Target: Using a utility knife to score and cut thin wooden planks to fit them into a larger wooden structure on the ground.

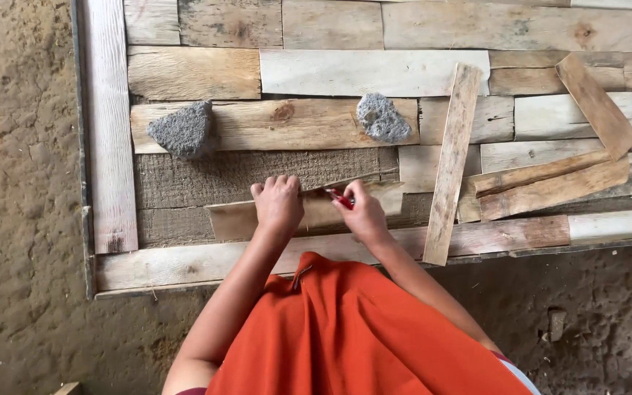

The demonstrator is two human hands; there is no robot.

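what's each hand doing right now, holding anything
Left hand: pressed flat on the wood plank, fingers curled over its top edge.
Right hand: closed on a red pen.

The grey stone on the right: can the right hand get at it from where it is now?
Probably yes. The right hand, holding a red marker, sits just below the grey stone, and only flat boards lie between them.

Rough woodworking site: dirt floor, framed panel of scrap planks, stone weights.
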